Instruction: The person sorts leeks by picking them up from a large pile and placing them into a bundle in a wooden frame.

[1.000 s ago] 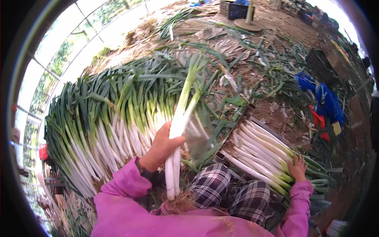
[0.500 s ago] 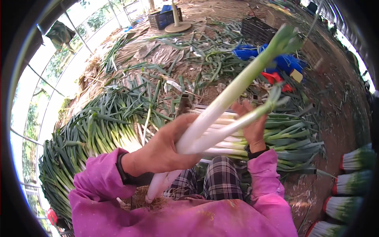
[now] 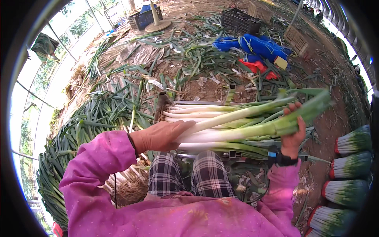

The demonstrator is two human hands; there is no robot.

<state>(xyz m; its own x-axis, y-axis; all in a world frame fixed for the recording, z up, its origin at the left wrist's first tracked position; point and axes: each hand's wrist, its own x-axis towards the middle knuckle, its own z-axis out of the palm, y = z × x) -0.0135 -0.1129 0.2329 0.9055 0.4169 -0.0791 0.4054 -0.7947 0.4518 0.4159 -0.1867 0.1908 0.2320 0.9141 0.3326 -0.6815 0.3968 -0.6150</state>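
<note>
Two leeks (image 3: 231,135), white at the left and green at the right, lie almost level in front of me. My left hand (image 3: 160,136) is wrapped round their white ends. Around the green leaf end of the thicker leek, my right hand (image 3: 294,134) is closed. Directly beneath them, a row of leeks (image 3: 197,108) rests in a metal frame (image 3: 162,100), with the roots toward the left. The held leeks hide part of that row. A watch-like band (image 3: 282,158) sits on my right wrist.
A large heap of leeks (image 3: 67,158) spreads at the left. Bundled leeks (image 3: 347,166) line the right side. Beyond the frame lie loose leaves (image 3: 201,59), a blue net (image 3: 252,43), a red piece (image 3: 258,67) and a black crate (image 3: 241,21). A round-based stand (image 3: 158,25) is farther back.
The two leeks have swung down from a steep slant to nearly level over the row. My right hand, open and apart before, has moved right and closed on the green end.
</note>
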